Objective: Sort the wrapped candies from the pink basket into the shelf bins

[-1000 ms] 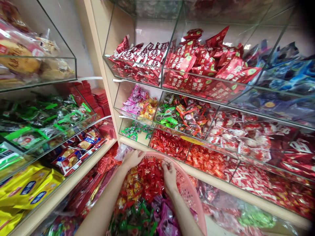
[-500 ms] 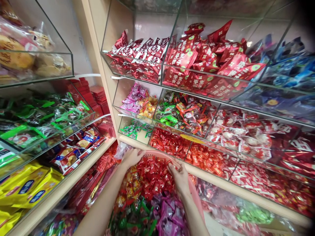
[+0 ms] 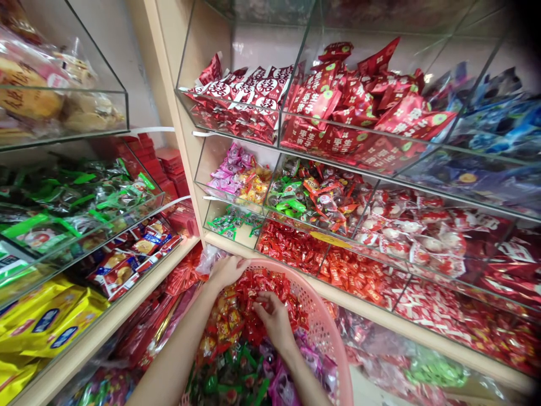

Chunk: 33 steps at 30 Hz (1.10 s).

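A pink plastic basket with a perforated wall is filled with wrapped candies. At its far left rim is my left hand, fingers closed over the edge. My right hand is inside the basket, low over the red-wrapped candies. Its fingers are bent and slightly apart, with no candy visible in them. Yellow-orange packets lie at the basket's left. Nearer to me are green-and-dark packets and purple packets, partly covered by my right forearm.
Clear bins of red candies, mixed packets and large red bags rise behind the basket. A wooden shelf edge runs along the right. On the left, another shelf holds green packets and yellow bags.
My right hand has left the basket's right rim and moved left over the red candies, uncovering that rim. My left hand stays on the rim.
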Available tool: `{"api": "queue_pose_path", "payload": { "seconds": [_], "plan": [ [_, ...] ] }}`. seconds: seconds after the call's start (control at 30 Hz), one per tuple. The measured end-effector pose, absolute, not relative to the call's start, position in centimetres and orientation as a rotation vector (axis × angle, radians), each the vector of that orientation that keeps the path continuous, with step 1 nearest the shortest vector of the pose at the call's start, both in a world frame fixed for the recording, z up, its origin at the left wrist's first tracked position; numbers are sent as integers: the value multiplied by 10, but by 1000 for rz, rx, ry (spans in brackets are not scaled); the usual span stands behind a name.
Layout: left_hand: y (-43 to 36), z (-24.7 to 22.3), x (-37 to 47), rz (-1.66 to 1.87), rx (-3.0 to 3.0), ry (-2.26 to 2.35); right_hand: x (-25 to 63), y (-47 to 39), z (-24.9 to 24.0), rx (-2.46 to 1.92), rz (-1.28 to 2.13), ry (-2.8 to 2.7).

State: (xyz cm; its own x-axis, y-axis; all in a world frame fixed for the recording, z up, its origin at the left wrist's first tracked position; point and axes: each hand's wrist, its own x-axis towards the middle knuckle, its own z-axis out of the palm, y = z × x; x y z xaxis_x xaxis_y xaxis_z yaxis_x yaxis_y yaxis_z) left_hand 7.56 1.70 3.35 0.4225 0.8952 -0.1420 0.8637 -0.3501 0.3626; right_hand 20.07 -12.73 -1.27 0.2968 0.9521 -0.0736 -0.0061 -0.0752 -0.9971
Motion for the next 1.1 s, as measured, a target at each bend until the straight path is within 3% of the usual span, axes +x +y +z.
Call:
{"api": "queue_pose_path", "payload": {
  "seconds": [0.17, 0.5, 0.63, 0.9, 1.1],
  "plan": [
    [17, 33, 76, 113, 2312, 1498, 195, -128, -5, -1360, 1022, -965],
    [20, 26, 73, 122, 2295, 1498, 258, -69, 40, -1432, 583, -1102],
    [22, 23, 73, 116, 2317, 1499, 279, -25, 31, -1788, 303, -1232],
    [20, 25, 73, 103, 2319, 1506, 270, 30, 11, -2413, 539, -1208],
    [21, 25, 71, 102, 2327, 1503, 277, 33, 8, -2540, 405, -1351]
  ]
}}
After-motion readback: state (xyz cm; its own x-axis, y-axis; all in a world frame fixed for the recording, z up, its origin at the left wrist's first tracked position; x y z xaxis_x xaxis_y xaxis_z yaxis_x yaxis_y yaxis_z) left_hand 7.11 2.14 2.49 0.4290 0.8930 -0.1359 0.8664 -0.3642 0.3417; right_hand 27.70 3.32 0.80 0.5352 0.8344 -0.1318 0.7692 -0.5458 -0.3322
